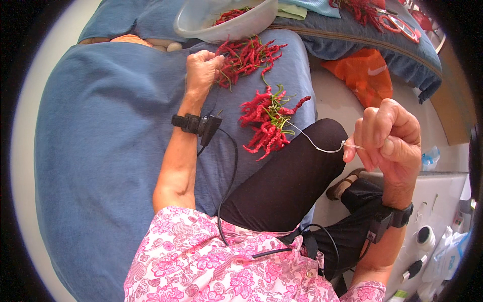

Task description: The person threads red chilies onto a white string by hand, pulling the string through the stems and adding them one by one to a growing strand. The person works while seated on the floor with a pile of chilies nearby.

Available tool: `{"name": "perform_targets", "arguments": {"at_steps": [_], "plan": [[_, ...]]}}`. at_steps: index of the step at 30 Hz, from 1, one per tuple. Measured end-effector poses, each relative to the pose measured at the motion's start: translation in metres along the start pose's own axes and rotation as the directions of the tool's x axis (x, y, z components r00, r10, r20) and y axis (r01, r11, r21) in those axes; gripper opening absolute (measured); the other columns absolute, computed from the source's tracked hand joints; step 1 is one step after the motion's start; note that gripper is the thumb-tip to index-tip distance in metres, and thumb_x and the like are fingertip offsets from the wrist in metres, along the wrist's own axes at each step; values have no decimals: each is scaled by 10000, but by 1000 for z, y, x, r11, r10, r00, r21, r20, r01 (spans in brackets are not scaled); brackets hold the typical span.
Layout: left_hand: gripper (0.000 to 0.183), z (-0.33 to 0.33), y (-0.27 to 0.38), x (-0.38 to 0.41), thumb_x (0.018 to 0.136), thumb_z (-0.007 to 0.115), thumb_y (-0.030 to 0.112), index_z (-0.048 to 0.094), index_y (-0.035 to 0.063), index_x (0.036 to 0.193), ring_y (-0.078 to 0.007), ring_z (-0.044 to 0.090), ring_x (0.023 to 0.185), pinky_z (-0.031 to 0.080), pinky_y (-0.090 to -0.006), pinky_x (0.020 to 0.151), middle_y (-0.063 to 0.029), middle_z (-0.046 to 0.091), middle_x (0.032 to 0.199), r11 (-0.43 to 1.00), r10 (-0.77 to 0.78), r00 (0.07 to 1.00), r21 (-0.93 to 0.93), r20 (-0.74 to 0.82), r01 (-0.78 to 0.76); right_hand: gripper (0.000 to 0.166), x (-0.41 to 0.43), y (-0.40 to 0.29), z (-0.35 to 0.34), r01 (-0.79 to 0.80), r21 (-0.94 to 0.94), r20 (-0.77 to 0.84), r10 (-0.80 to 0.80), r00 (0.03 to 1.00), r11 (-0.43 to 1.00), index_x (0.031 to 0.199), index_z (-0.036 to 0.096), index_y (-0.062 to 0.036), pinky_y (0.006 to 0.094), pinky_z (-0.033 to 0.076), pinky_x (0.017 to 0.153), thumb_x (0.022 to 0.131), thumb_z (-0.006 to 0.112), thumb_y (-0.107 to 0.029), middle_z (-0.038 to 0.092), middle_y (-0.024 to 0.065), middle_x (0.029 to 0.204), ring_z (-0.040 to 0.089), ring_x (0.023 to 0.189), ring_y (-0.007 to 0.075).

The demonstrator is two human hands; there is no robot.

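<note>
My left hand [203,71] reaches to the edge of a loose pile of dried red chili peppers [251,56] on the blue sofa cover, its thumb and fingertips together at the peppers; whether it grips one is hard to tell. Nearer to me lies a bunch of red chili peppers [264,126] with green stems gathered at the middle. A white string [317,147] runs from those stems over my knee to my right hand [385,143], which pinches its knotted end between thumb and fingers, raised at the right.
A translucent plastic basin [226,32] with more chilies stands beyond the pile. Further right on the sofa are orange-handled scissors [400,26] and another heap of chilies [360,15]. An orange bag [362,75] hangs below. A white table [434,188] with small items stands at the right. Cables run from my wrists.
</note>
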State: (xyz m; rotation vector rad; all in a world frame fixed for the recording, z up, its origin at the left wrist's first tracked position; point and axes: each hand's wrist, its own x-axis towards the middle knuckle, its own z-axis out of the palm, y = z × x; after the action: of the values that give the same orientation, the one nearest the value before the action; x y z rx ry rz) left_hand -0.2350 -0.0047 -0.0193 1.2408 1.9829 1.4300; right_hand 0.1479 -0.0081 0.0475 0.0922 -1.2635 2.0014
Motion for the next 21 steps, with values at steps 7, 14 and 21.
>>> {"name": "perform_targets", "arguments": {"at_steps": [7,14,21], "plan": [[140,1,46,-30,814,685,21,635,-25,937,-63,546,497,333,-157,383,-82,646,676,925,-82,995,-369,51,95,135,1,7,-7,-2,-101,-58,-4,998,995,872,538,-8,371,555,724,881,624,-111,535,52,679,531,565,119],[224,10,78,-64,880,583,24,611,-60,1086,-86,516,516,314,-183,400,-136,647,753,808,-15,942,-551,336,210,109,3,8,-10,-77,-143,-121,60,991,987,910,567,-4,359,557,751,878,624,-92,563,35,734,559,613,108],[276,34,110,-91,887,566,19,583,-78,1145,-181,656,745,470,-249,570,-202,663,947,621,134,861,-718,491,313,91,4,9,-13,-49,-127,-175,26,984,991,928,579,4,349,563,755,889,606,-74,582,48,778,568,624,106]]}}
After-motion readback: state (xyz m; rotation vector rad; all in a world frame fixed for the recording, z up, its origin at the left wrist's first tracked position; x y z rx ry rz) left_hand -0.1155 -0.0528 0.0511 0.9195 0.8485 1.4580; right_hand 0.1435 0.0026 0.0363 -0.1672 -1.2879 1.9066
